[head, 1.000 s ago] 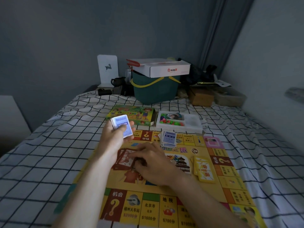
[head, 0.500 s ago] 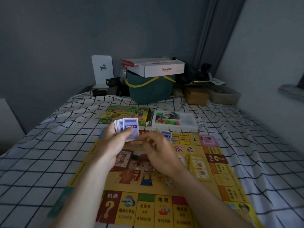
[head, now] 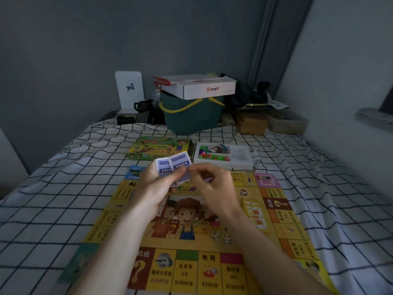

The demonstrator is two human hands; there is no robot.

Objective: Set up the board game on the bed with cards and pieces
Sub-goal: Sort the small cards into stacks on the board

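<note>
The stack of blue property cards [head: 172,167] sits in the left hand [head: 158,186], fingers curled round it and the thumb across the front, raised above the far half of the game board [head: 282,222]. A second ago this hand held the stack alone while the right hand [head: 214,186] was down on the board near a red card; now the right hand has come up to meet it, its thumb and forefinger pinching the top card, which is slid partly off to the right. That suggests the sorting of cards into piles continues, with this card probably the next to be laid down.

A yellow card pile [head: 254,213] lies on the board's right side. Beyond the board on the checked bedsheet [head: 53,209] are the game box lid [head: 159,146] and, just beside it, the white tray of coloured pieces [head: 242,155], not yet placed. Further back stand a green basket [head: 191,118] bearing a white carton [head: 204,86].
</note>
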